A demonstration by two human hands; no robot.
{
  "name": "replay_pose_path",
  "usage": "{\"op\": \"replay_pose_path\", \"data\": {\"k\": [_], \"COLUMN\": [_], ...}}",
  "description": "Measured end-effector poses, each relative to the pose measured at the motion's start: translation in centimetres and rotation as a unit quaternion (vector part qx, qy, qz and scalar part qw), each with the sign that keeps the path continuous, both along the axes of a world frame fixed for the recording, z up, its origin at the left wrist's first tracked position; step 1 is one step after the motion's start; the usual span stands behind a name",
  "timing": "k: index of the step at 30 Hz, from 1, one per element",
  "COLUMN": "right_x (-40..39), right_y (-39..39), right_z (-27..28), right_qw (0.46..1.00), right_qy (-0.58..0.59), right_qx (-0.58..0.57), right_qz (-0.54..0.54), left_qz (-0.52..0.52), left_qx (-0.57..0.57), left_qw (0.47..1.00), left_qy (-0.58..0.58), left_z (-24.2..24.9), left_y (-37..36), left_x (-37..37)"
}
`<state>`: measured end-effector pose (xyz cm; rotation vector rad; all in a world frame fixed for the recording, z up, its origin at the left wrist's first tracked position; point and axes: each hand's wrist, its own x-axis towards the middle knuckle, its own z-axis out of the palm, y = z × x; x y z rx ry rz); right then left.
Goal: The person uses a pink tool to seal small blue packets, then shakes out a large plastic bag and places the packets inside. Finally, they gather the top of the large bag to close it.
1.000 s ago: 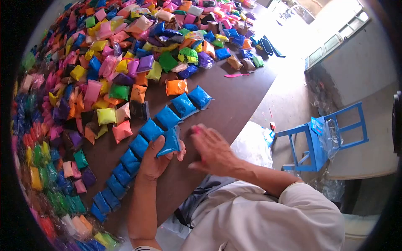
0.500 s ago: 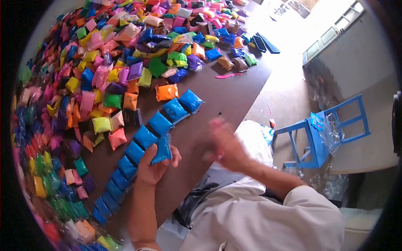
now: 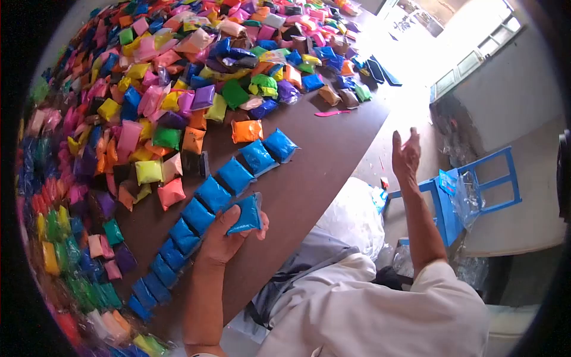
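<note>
My left hand [image 3: 219, 243] is closed around a small blue packet [image 3: 245, 215], its thumb on the near side and fingertips showing behind. Just beyond that hand runs a slanting row of similar blue packets [image 3: 235, 175] lying on the brown table [image 3: 309, 154]. An orange packet [image 3: 247, 131] lies beside the upper end of this row. Out to the right, past the table's edge, my right hand [image 3: 407, 156] is raised with fingers apart and nothing in it.
A large heap of many-coloured packets [image 3: 178, 71] covers the table's far and left parts. A pink plastic knife [image 3: 332, 113] lies near the right edge. On the floor stand a blue chair [image 3: 443, 205] with clear plastic on it and a white bag [image 3: 354, 217].
My right hand has swung away to the right and up, from over the table edge to beyond it. My left hand still holds the blue packet, and the view has shifted slightly.
</note>
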<state>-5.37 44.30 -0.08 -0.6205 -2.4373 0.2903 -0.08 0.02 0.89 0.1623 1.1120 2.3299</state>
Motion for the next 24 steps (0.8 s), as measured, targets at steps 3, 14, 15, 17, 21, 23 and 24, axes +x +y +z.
{"op": "replay_pose_path", "data": {"k": [3,14,15,17,21,23,24], "right_x": [1.7,5.9,6.0,5.5,4.3,4.2,4.1], "right_y": [-5.0,-19.2,-19.6,-20.4,-22.7,-23.7,-24.0], "right_z": [0.6,0.5,0.5,0.8,1.2,1.0,0.7], "right_qw": [0.982,0.8,0.782,0.76,0.701,0.676,0.677], "right_qy": [0.095,-0.139,-0.161,-0.172,-0.167,-0.143,-0.132], "right_qx": [0.054,-0.038,-0.036,-0.046,-0.031,-0.023,-0.017], "right_qz": [0.154,0.583,0.601,0.624,0.693,0.723,0.724], "left_qz": [-0.01,-0.078,-0.124,-0.235,-0.321,-0.316,-0.305], "left_qx": [-0.024,-0.173,-0.209,-0.16,-0.147,-0.149,-0.15], "left_qw": [1.0,0.98,0.968,0.959,0.935,0.935,0.939], "left_qy": [-0.008,-0.057,-0.061,-0.015,0.034,0.063,0.059], "left_z": [-0.5,0.6,1.0,1.1,-0.3,-0.3,0.0], "left_y": [0.5,0.3,0.3,1.4,2.2,2.4,2.6], "left_x": [0.1,1.8,1.9,2.0,2.6,2.5,2.5]}}
